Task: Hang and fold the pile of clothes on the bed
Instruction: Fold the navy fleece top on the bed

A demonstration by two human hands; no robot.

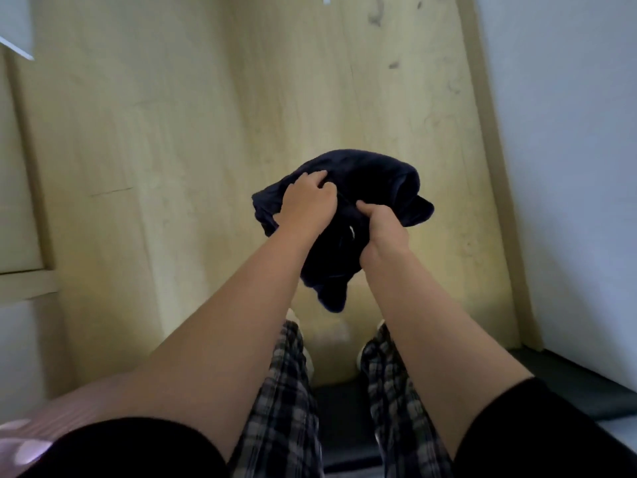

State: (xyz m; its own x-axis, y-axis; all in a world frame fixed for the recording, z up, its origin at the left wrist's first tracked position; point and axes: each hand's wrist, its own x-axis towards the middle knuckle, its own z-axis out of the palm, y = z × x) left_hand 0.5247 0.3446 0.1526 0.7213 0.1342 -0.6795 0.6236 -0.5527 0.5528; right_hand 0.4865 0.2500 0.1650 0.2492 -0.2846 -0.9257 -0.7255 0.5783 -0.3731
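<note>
- One dark navy garment (365, 182) was in view, bunched and held in the air near the middle of the view, above the floor and out in front of the person's legs.
- Two bare hands held it. The left hand (306, 203) sat on the garment's 9 o'clock side, its fingers bent down into the cloth and gripping it.
- The right hand (382, 231) was at the garment's 4 o'clock side, closed in a fist around a fold, with its thumb pressed onto the fabric.
- One small white fleck (351, 232) showed on the garment between the two hands; what it was could not be told.
- A loose end of the garment hung down toward 6 o'clock, below both wrists.
- Two forearms reached in from 7 and 5 o'clock, each ending in one black sleeve (113, 446).
- Two legs in checked trousers (286, 408) stood at 6 o'clock, with one pale shoe tip (292, 314) showing beyond each.
- One dark mat (344, 415) lay under and between the legs.
- The pale wooden floor (193, 132) filled the view from 10 to 1 o'clock, with a few dark specks toward 1 o'clock.
- One white wall (568, 132) rose at 3 o'clock.
- One patch of pink striped fabric (58, 419) lay at 8 o'clock, beside the left sleeve.
</note>
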